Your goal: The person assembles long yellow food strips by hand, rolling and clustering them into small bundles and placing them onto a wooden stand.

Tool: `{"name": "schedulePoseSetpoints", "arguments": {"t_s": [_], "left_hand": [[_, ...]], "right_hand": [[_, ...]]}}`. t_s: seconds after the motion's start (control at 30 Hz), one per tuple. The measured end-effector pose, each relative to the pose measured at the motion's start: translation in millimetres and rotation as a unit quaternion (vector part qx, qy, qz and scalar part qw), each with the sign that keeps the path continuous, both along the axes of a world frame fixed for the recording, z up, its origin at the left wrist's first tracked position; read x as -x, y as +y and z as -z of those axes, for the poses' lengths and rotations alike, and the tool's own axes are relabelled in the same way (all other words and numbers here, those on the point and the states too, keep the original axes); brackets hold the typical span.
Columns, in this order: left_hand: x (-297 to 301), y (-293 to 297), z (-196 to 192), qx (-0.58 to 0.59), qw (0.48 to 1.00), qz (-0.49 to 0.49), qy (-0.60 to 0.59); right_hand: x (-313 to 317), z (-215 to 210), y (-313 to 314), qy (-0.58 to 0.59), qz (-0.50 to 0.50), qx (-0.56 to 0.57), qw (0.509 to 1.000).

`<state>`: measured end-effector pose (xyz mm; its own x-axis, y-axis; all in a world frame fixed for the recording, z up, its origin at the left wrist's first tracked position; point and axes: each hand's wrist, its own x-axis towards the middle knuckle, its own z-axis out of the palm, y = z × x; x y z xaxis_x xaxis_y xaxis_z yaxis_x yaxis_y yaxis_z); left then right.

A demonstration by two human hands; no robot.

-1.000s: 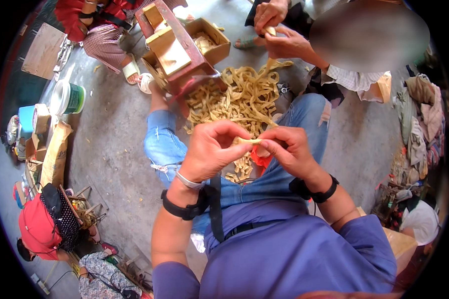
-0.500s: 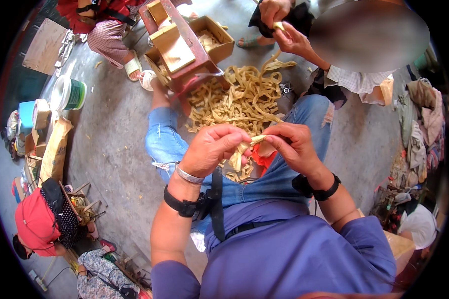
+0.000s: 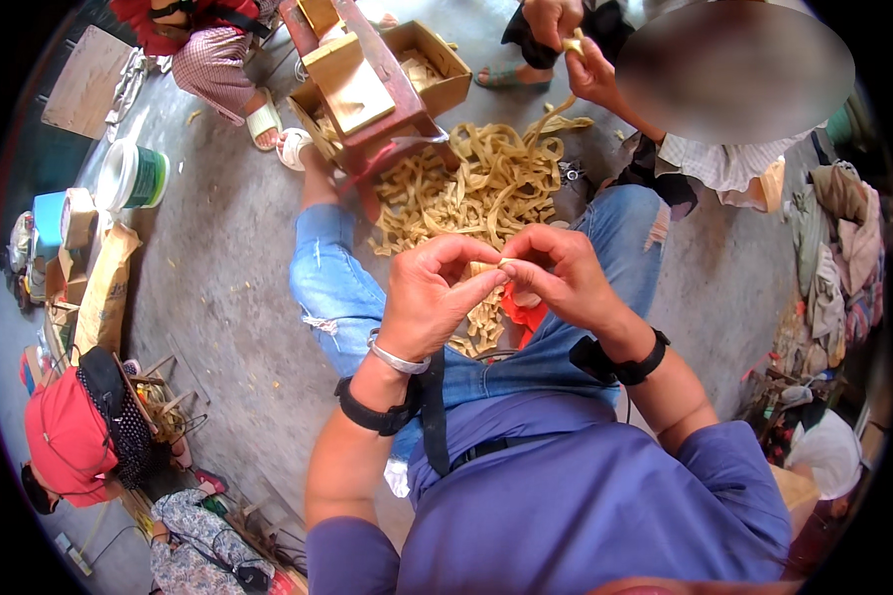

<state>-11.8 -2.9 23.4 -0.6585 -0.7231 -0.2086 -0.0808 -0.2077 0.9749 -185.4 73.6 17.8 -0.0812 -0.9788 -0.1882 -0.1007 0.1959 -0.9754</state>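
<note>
Between my knees, a pale yellow plaited strip, like dried corn husk, hangs from my fingers. My left hand pinches it with thumb and forefinger. My right hand is closed on the strip's upper end, fingertips meeting the left ones. The fingers hide most of the held part. Just beyond lies a tangled heap of tan braid on the floor. Something red shows below my right hand.
A dark red bench with a wooden block on it stands ahead, a cardboard box beside it. At far right a co-worker's hand holds a pale strip. A white-green bucket is at left; piled clothes at right.
My two hands have come closer together, fingertips now meeting over the strip. The length that showed between them is mostly covered. The co-worker's hands have shifted slightly.
</note>
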Motion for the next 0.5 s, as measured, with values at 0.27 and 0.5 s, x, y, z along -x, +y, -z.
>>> {"name": "schedulePoseSetpoints", "arguments": {"t_s": [0.27,0.5], "left_hand": [[-14.3,-4.7,3.0,-0.096,0.993,-0.071,0.02],[-27.0,-20.2,22.3,0.01,0.989,-0.145,0.029]], "right_hand": [[4.2,5.6,-7.6,-0.131,0.044,-0.053,0.989],[23.3,21.7,-13.4,-0.18,0.058,-0.025,0.982]]}}
